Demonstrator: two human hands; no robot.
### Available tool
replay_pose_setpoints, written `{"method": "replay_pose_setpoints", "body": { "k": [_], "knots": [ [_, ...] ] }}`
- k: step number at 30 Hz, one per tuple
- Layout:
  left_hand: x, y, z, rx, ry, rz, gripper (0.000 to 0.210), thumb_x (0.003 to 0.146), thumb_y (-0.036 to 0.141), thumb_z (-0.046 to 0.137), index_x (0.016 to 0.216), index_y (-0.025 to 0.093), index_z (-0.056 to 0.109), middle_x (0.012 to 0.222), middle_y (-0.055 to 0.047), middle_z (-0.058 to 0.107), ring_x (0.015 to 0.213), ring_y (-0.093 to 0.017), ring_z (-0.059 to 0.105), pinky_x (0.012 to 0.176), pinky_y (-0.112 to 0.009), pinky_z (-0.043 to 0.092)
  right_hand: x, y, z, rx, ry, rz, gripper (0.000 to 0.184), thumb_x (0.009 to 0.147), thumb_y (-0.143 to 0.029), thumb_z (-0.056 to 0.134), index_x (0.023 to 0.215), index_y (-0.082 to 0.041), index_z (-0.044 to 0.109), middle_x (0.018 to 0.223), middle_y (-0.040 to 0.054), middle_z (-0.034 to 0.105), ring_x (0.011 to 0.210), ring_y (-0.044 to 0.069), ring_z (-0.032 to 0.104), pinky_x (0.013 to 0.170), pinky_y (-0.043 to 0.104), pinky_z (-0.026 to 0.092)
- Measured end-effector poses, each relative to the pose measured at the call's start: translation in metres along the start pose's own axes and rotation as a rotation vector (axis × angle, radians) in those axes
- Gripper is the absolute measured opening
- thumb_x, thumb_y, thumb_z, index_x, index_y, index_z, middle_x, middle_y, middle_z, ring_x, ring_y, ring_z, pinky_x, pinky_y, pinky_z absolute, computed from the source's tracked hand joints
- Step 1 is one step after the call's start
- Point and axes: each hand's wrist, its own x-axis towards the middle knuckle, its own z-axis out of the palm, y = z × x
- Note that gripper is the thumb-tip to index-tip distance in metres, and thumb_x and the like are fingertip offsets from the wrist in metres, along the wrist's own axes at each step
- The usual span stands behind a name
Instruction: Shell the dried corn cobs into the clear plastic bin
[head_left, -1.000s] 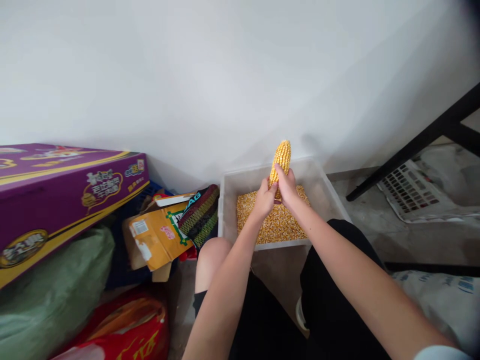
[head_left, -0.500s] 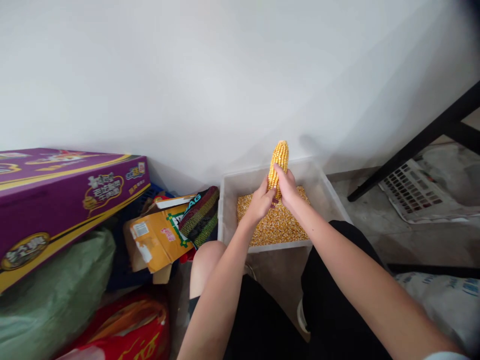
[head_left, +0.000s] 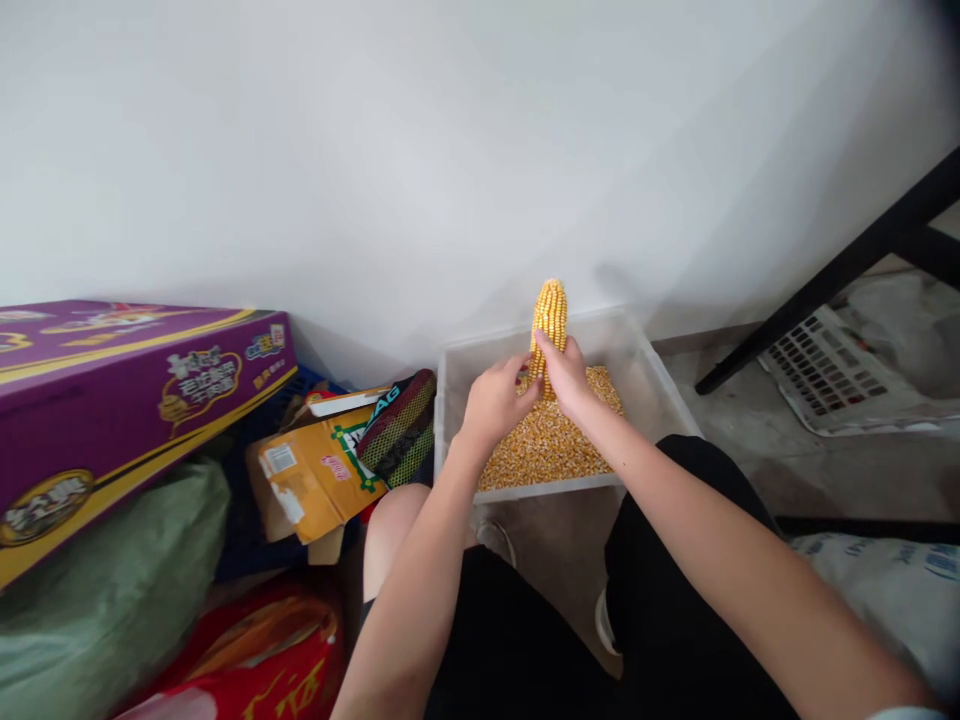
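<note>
so the corn cob point(head_left: 551, 312) is up over the middle of the clear plastic bin point(head_left: 661, 392), standing pretty much upright with its tip pointing up against the white wall point(head_left: 315, 150) behind. as for how far along things are: the loose kernels point(head_left: 551, 455) already cover the bottom of the bin wherever i can see it, so a fair bit looks done. this cob though, not so much. the rows on its upper half look full and tight, so i'd say most of it is left. the lower end is partly behind the fingers, so i can't tell how many kernels are off down there.

pose-wise, both arms reach forward and inward, coming together over the bin. the right hand point(head_left: 566, 375) has the cob's lower half in a closed hold, thumb laid up along the front side of it. the left hand point(head_left: 493, 398) is just beside the cob's lower part, fingers loosely curled, with a gap between thumb and fingertips. it's narrow-ish but not clamped on anything, and i can't tell if the tips are actually pressing on the kernels.

off to the left of the bin there's a mesh bag point(head_left: 405, 432) leaning by a torn yellow carton point(head_left: 319, 475), both well clear of the hands.
</note>
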Motion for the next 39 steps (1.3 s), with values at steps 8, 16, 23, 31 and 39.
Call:
{"method": "replay_pose_setpoints", "body": {
  "k": [8,16,23,31,39],
  "knots": [
    [-0.012,0.004,0.008,0.179,0.097,0.045,0.014,0.08,0.026,0.053,0.087,0.02,0.063,0.089,-0.006,0.062,0.082,-0.019,0.058,0.074,-0.03,0.044,-0.004,0.008,0.001,-0.094,-0.006,-0.082,0.044,0.071,-0.058,0.061,0.091,-0.02,0.053,0.08,0.0026,0.059,0.073,0.018,0.056,0.061,0.03,0.042],
    [-0.014,0.008,0.02,0.348,0.172,0.026,0.021,0.089,0.026,0.041,0.092,0.017,0.06,0.089,-0.01,0.063,0.086,-0.021,0.056,0.074,-0.032,0.043,-0.008,0.0,0.001,-0.058,-0.025,-0.058,0.043,0.07,-0.057,0.061,0.09,-0.02,0.052,0.078,0.0026,0.059,0.071,0.018,0.056,0.059,0.029,0.041],
    [-0.012,0.011,0.022,0.473,0.115,0.063,0.02,0.09,0.026,0.039,0.089,0.016,0.057,0.086,-0.01,0.061,0.084,-0.021,0.055,0.069,-0.031,0.041,-0.008,0.003,0.001,-0.05,0.008,0.009,0.045,0.069,-0.058,0.061,0.088,-0.019,0.052,0.075,0.0017,0.058,0.07,0.017,0.056,0.058,0.028,0.041],
    [-0.01,0.002,0.003,0.367,0.118,-0.162,0.029,0.093,0.032,0.031,0.084,0.017,0.055,0.082,-0.009,0.062,0.078,-0.019,0.057,0.07,-0.029,0.04,-0.004,0.0,0.0,-0.013,0.063,0.086,0.045,0.069,-0.059,0.06,0.088,-0.019,0.052,0.076,0.0021,0.059,0.07,0.018,0.057,0.057,0.028,0.04],
    [-0.002,-0.01,0.013,-0.404,-0.103,-0.412,0.048,0.087,0.057,0.036,0.116,0.023,0.054,0.095,-0.006,0.065,0.066,-0.015,0.062,0.061,-0.026,0.046,-0.006,-0.006,0.001,0.118,-0.019,0.12,0.042,0.072,-0.058,0.058,0.091,-0.021,0.049,0.075,0.0015,0.055,0.072,0.018,0.056,0.058,0.029,0.042]
  ]
}}
